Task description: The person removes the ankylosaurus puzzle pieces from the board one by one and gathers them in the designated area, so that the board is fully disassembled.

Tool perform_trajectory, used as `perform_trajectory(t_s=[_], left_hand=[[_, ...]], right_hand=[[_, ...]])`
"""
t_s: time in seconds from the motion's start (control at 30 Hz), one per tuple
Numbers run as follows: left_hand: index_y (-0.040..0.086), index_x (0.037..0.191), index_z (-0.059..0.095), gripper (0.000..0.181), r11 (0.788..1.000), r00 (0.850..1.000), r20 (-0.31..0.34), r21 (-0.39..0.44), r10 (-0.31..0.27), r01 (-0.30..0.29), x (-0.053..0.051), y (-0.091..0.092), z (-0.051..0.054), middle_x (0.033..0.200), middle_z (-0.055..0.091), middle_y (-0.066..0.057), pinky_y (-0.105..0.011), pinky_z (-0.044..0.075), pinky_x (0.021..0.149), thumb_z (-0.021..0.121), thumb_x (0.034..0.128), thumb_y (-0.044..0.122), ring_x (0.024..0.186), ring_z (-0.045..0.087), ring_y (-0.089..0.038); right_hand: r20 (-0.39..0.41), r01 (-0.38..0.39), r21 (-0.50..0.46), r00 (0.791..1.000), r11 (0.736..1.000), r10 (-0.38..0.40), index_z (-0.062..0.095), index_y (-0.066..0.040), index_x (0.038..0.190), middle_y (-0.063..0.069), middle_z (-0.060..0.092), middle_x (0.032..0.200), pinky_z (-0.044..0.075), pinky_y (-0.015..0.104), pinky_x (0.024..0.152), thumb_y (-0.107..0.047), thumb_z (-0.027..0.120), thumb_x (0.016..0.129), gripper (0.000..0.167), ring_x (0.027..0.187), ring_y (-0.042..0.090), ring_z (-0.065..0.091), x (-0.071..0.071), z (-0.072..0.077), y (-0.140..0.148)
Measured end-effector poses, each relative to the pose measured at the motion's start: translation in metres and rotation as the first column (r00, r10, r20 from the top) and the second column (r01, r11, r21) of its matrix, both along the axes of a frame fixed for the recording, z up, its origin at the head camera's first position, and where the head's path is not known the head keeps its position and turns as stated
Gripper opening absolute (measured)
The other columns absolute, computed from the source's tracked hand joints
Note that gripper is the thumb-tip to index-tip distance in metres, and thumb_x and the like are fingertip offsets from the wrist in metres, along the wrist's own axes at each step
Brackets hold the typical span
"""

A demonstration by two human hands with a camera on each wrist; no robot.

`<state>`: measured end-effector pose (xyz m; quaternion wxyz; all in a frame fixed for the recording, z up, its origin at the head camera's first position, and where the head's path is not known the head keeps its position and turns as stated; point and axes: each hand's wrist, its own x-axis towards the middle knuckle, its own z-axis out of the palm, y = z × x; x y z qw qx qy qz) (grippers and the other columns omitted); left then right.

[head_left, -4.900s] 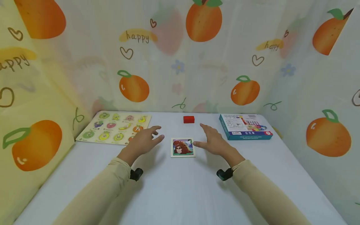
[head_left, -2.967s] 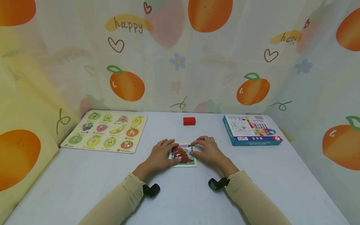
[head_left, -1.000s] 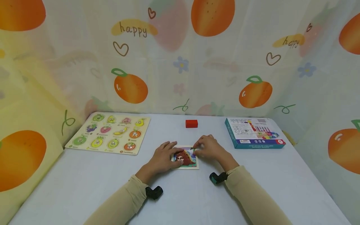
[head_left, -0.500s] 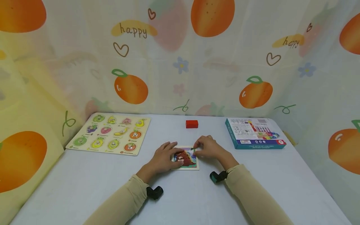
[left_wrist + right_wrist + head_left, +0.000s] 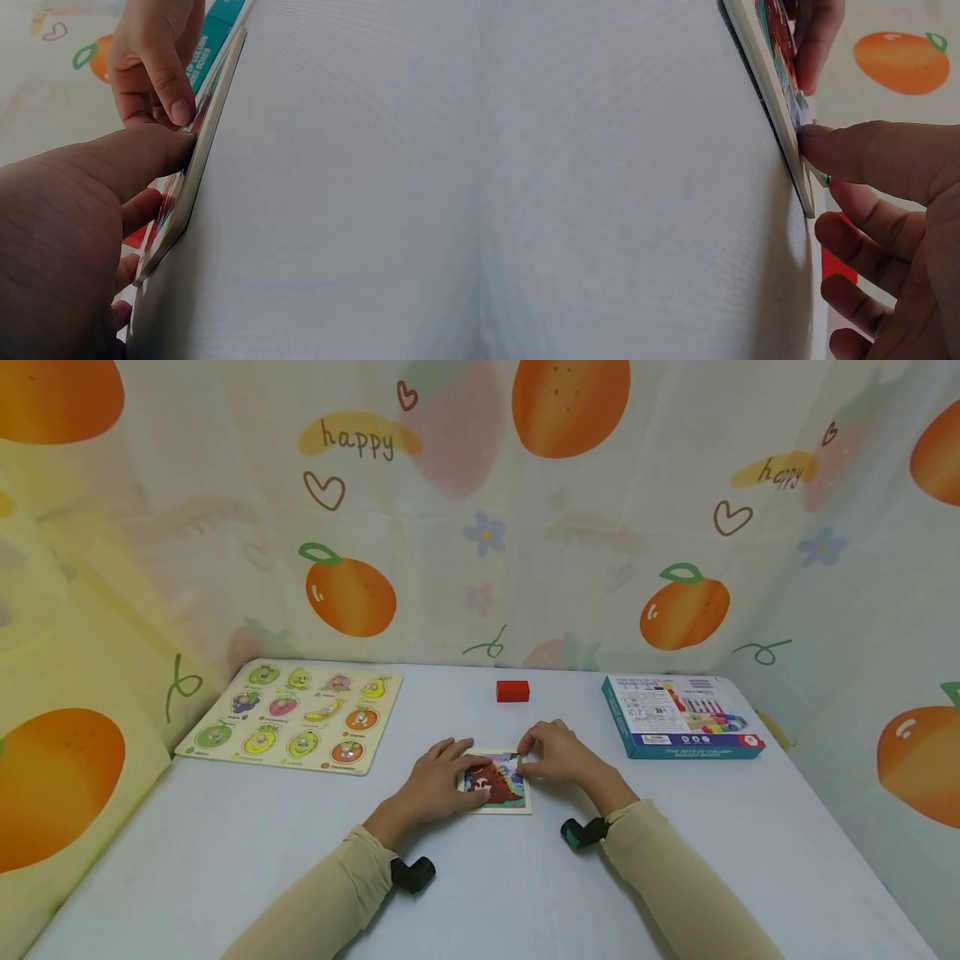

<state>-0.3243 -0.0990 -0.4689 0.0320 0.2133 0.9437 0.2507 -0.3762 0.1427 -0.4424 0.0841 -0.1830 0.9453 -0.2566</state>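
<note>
A small square puzzle board (image 5: 501, 809) with a brown dinosaur picture lies flat on the table. The left hand (image 5: 430, 783) rests over its left part, thumb and fingers touching the picture; in the left wrist view the thumb of the left hand (image 5: 82, 195) presses near the board's edge (image 5: 196, 169). At the board's upper right corner the right hand (image 5: 562, 758) pinches a small piece between thumb and index finger. The right wrist view shows this piece (image 5: 819, 177) tilted up from the board, between the thumb and index finger of the right hand (image 5: 907, 217).
A fruit picture board (image 5: 292, 763) lies at the back left. Behind the puzzle stands a red block (image 5: 512, 692). A teal-edged box (image 5: 678, 752) lies at the back right, and a patterned curtain (image 5: 427, 652) closes off the back and sides.
Both hands have come down from above the table onto the puzzle board. The right thumb and index finger have closed on a piece at its corner; over the last second both hands have barely moved.
</note>
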Motion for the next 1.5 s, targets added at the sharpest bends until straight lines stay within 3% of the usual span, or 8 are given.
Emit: perform_trajectory(t_s=[0.47, 0.6, 0.73, 0.97, 1.13, 1.3, 1.5], left_hand=[[0.032, 0.137, 0.057, 0.055, 1.000, 1.000, -0.009, 0.000, -0.005, 0.005, -0.002, 0.001, 0.000, 0.155, 0.033, 0.000, -0.056, 0.017, 0.112, 0.064, 0.0877, 0.055, 0.144, 0.018, -0.031], [0.032, 0.138, 0.056, 0.056, 1.000, 1.000, -0.002, 0.004, -0.011, 0.011, -0.002, 0.001, 0.000, 0.156, 0.033, 0.000, -0.056, 0.017, 0.112, 0.063, 0.0880, 0.056, 0.144, 0.017, -0.031], [0.032, 0.138, 0.056, 0.056, 1.000, 1.000, 0.004, 0.007, -0.015, 0.015, -0.001, 0.002, -0.001, 0.156, 0.032, 0.000, -0.057, 0.016, 0.112, 0.063, 0.0883, 0.056, 0.145, 0.017, -0.032], [0.033, 0.139, 0.055, 0.057, 1.000, 1.000, 0.002, -0.009, -0.016, 0.016, -0.003, 0.002, -0.002, 0.156, 0.031, 0.000, -0.056, 0.016, 0.112, 0.062, 0.0886, 0.057, 0.145, 0.016, -0.031], [0.032, 0.139, 0.055, 0.057, 1.000, 1.000, -0.001, -0.010, -0.014, 0.014, -0.004, 0.001, -0.002, 0.156, 0.031, 0.000, -0.057, 0.016, 0.112, 0.061, 0.0888, 0.057, 0.145, 0.016, -0.031], [0.033, 0.139, 0.055, 0.056, 1.000, 1.000, 0.008, -0.006, -0.008, 0.008, -0.002, 0.000, -0.003, 0.157, 0.031, 0.001, -0.056, 0.015, 0.112, 0.062, 0.0888, 0.056, 0.145, 0.015, -0.031], [0.034, 0.139, 0.054, 0.056, 1.000, 1.000, 0.018, -0.004, -0.005, 0.005, -0.002, -0.001, -0.004, 0.157, 0.030, 0.002, -0.056, 0.014, 0.112, 0.063, 0.0888, 0.055, 0.146, 0.014, -0.031]], right_hand=[[0.086, 0.005, -0.103, 0.996, 0.995, 0.004, 0.068, -0.017, 0.100, -0.007, 0.064, 0.083, 0.049, 0.031, 0.075, -0.019, 0.085, 0.077, 0.029, 0.084, 0.017, 0.055, 0.002, 0.006, 0.001], [0.155, 0.048, -0.131, 0.988, 0.990, -0.028, 0.072, -0.015, 0.110, -0.005, 0.066, 0.084, 0.051, 0.030, 0.075, -0.018, 0.084, 0.078, 0.035, 0.083, 0.018, 0.057, 0.002, 0.007, 0.002], [0.188, 0.058, -0.124, 0.982, 0.991, -0.035, 0.075, -0.015, 0.109, -0.006, 0.067, 0.085, 0.051, 0.032, 0.080, -0.018, 0.082, 0.081, 0.029, 0.087, 0.018, 0.057, 0.002, 0.008, 0.002], [0.062, -0.017, -0.042, 0.998, 0.999, 0.019, 0.077, -0.018, 0.110, -0.010, 0.066, 0.085, 0.049, 0.031, 0.077, -0.027, 0.082, 0.081, 0.031, 0.084, 0.016, 0.055, 0.000, 0.009, 0.008], [0.034, -0.014, -0.048, 0.999, 0.999, 0.015, 0.076, -0.020, 0.111, -0.008, 0.064, 0.088, 0.050, 0.030, 0.072, -0.030, 0.081, 0.082, 0.031, 0.086, 0.017, 0.054, 0.002, 0.019, 0.027], [0.069, -0.003, -0.024, 0.998, 1.000, 0.005, 0.076, -0.021, 0.111, -0.005, 0.063, 0.088, 0.048, 0.030, 0.070, -0.033, 0.080, 0.083, 0.030, 0.087, 0.018, 0.053, 0.008, 0.024, 0.060], [0.123, 0.021, -0.011, 0.992, 1.000, -0.020, 0.077, -0.020, 0.110, -0.002, 0.062, 0.080, 0.043, 0.028, 0.061, -0.032, 0.079, 0.083, 0.029, 0.076, 0.018, 0.053, 0.018, 0.023, 0.095]])
